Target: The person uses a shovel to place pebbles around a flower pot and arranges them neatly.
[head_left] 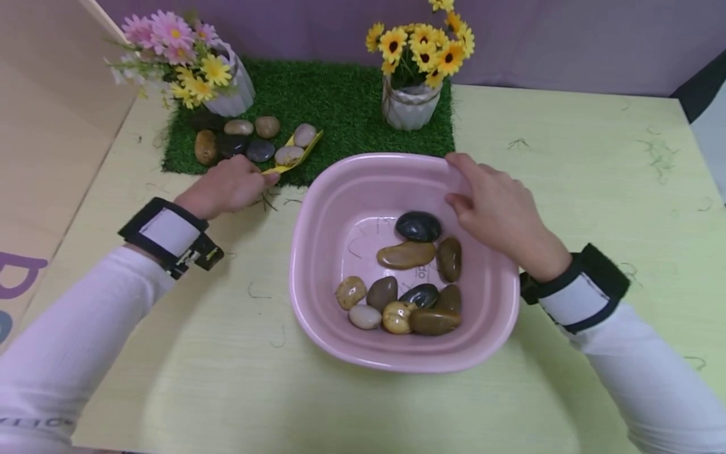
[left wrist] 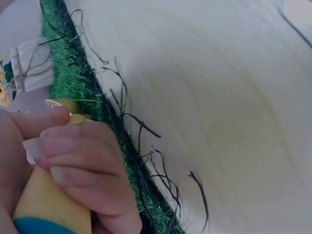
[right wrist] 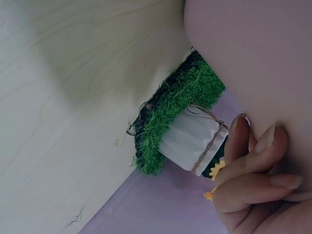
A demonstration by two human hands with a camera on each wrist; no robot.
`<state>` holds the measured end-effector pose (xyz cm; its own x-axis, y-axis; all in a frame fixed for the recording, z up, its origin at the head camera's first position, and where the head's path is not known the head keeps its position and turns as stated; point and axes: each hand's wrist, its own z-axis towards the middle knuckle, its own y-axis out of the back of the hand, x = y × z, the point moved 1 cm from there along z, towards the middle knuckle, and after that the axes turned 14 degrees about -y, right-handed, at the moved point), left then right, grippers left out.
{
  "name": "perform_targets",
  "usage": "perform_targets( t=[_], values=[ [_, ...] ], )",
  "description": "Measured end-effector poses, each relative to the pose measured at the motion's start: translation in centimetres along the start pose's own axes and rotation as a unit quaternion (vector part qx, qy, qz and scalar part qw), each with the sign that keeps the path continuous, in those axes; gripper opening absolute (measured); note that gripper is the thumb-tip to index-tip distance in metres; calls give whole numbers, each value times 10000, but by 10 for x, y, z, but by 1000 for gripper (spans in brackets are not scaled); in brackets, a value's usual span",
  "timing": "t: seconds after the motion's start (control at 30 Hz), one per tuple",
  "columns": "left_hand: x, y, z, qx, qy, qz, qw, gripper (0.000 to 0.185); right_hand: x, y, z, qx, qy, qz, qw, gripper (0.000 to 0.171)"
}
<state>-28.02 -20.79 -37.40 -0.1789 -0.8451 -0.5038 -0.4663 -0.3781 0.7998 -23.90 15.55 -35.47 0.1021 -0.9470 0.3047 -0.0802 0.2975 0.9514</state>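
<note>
A pink basin (head_left: 323,296) sits mid-table with several smooth pebbles (head_left: 406,255) in it. My right hand (head_left: 493,208) grips its far right rim; in the right wrist view the fingers (right wrist: 253,165) curl over the pink basin wall (right wrist: 253,53). My left hand (head_left: 227,186) holds the handle of a yellow scoop (head_left: 295,157) at the front edge of the green grass mat (head_left: 340,104). The scoop blade carries two pebbles (head_left: 289,154). In the left wrist view the fingers (left wrist: 83,161) wrap the yellow scoop handle (left wrist: 48,200). More pebbles (head_left: 238,142) lie on the mat.
A white pot of pink and yellow flowers (head_left: 227,88) leans at the mat's back left. A white pot of sunflowers (head_left: 411,104) stands at its right end. A wooden panel (head_left: 51,126) walls the left side. Loose grass strands (head_left: 658,154) litter the pale yellow table (head_left: 595,157).
</note>
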Motion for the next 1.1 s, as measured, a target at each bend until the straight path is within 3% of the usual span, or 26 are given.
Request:
perform_targets(
  t=[0.17, 0.27, 0.37, 1.1],
  values=[
    [1, 2, 0, 99, -63, -827, 9965, 60, 0, 1, -1, 1, -14, 14, 10000, 53],
    [2, 2, 0, 238, -44, -1625, 9864, 57, 0, 1, -1, -22, -9, 16, 10000, 53],
    [4, 2, 1, 319, 2, -2102, 9771, 53, 0, 1, -1, -37, 15, 12, 10000, 53],
    [8, 11, 0, 666, 118, -2640, 9622, 41, 0, 0, 0, -16, -13, 19, 10000, 53]
  ],
)
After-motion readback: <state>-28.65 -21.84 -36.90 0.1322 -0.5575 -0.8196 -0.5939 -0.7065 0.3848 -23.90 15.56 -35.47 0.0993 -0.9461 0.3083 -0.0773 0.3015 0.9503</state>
